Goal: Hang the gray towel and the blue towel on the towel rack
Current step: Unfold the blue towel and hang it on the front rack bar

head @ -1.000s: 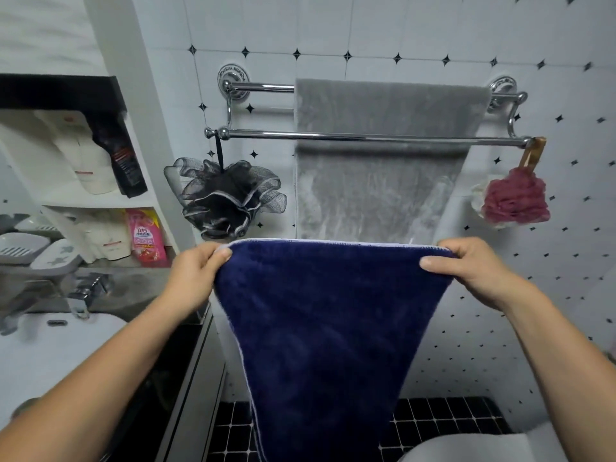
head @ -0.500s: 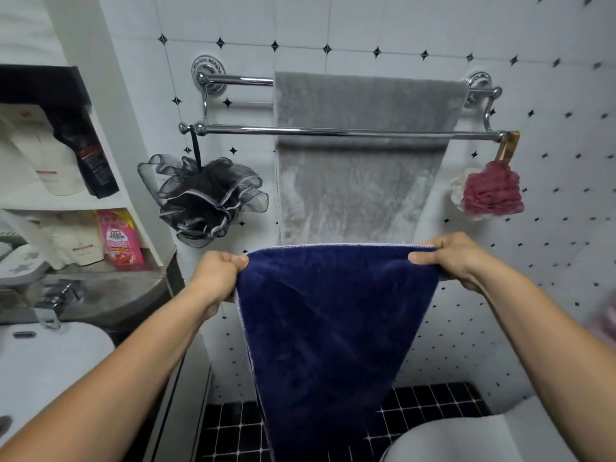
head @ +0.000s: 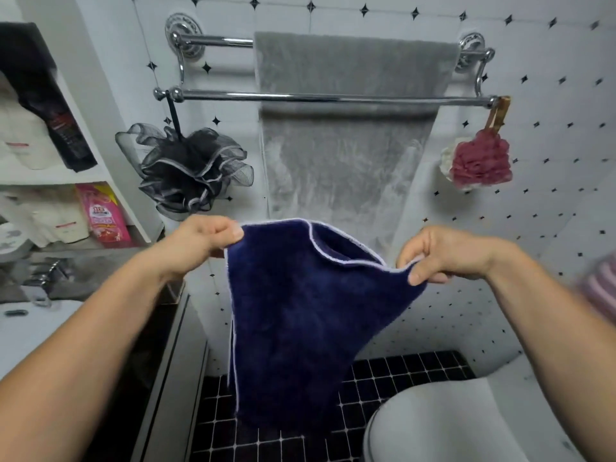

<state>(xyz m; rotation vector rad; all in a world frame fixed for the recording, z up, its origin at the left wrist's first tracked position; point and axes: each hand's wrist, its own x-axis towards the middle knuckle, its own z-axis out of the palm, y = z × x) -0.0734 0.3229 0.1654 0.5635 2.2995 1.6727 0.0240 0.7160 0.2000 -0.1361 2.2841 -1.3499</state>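
The gray towel (head: 343, 155) hangs over the rear bar of the chrome double-bar towel rack (head: 220, 94) on the tiled wall, behind the bare front bar. Below the rack I hold the dark blue towel (head: 300, 321) by its two top corners. My left hand (head: 203, 243) pinches the left corner and my right hand (head: 443, 253) pinches the right corner. The top edge sags and folds between my hands. The rest of the blue towel hangs down in front of me.
A black mesh bath puff (head: 191, 171) hangs from the front bar's left end and a dark red puff (head: 480, 160) from its right end. Shelves with bottles (head: 100, 215) and a sink counter stand at left. A white toilet lid (head: 443, 425) is at lower right.
My hands have moved closer together, so the blue towel's top edge went from taut to slack and folded. The view has come nearer to the rack.
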